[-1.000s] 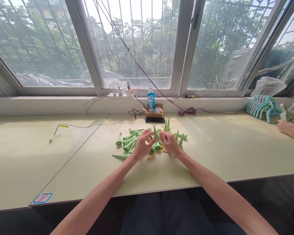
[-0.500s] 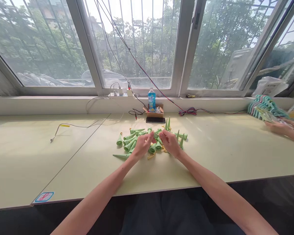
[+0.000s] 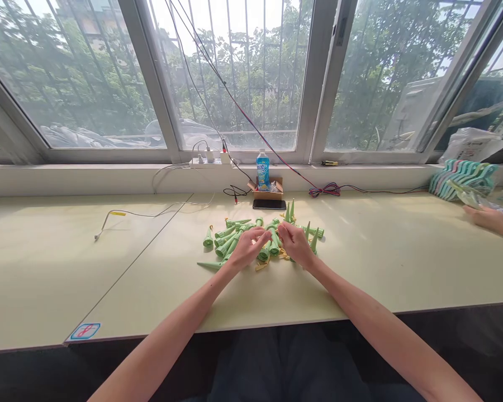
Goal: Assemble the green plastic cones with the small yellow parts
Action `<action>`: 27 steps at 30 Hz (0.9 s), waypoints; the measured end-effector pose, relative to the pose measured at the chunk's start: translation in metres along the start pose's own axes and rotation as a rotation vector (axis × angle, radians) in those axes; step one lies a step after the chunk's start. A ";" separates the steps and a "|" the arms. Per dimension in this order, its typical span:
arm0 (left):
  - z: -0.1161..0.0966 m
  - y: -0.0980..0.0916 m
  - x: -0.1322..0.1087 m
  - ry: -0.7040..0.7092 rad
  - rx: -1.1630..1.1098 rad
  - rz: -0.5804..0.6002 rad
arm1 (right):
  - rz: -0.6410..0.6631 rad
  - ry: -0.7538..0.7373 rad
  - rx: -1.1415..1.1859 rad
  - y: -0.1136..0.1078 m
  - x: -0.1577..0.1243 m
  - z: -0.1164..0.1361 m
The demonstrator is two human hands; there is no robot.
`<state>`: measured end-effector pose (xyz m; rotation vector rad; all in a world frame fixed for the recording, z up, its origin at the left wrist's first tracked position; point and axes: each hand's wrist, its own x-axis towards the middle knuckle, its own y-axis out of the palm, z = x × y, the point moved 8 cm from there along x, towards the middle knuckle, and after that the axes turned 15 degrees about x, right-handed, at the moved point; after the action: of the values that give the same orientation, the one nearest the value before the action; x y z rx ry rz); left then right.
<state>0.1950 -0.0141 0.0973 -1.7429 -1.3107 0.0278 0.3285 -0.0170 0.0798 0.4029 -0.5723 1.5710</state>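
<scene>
A heap of green cone-shaped plastic spikes (image 3: 230, 237) with small yellow pieces (image 3: 260, 266) lies on the pale table (image 3: 360, 262). My left hand (image 3: 248, 248) and my right hand (image 3: 294, 244) meet over the heap's middle. Both have fingers curled in a pinch around a green cone (image 3: 273, 239) between them, which lies low among the others. A few cones (image 3: 290, 210) stand upright at the back of the heap.
A black phone (image 3: 269, 204), a small cardboard box (image 3: 268, 194) and a blue-labelled bottle (image 3: 262, 170) sit behind the heap by the window sill. Cables (image 3: 151, 212) trail across the left. Another person's hand (image 3: 488, 216) handles packets beside stacked teal items (image 3: 461, 176) at far right.
The cone held upright between my hands a second ago has come down into the heap. The view shifted slightly, and the other person's hand moved by the teal stack.
</scene>
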 end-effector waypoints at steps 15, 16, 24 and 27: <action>0.000 -0.001 -0.002 0.130 0.152 -0.142 | -0.039 0.058 0.021 -0.002 0.001 -0.003; -0.001 -0.001 -0.003 0.144 0.161 -0.163 | -0.042 0.062 0.023 -0.002 0.001 -0.003; -0.003 -0.002 -0.006 0.189 0.203 -0.254 | -0.065 0.085 0.034 -0.003 0.002 -0.004; -0.003 -0.002 -0.006 0.174 0.203 -0.261 | -0.062 0.088 0.056 -0.002 0.002 -0.006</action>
<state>0.1923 -0.0203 0.0972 -1.3633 -1.3469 -0.1312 0.3305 -0.0121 0.0766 0.3878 -0.4455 1.5401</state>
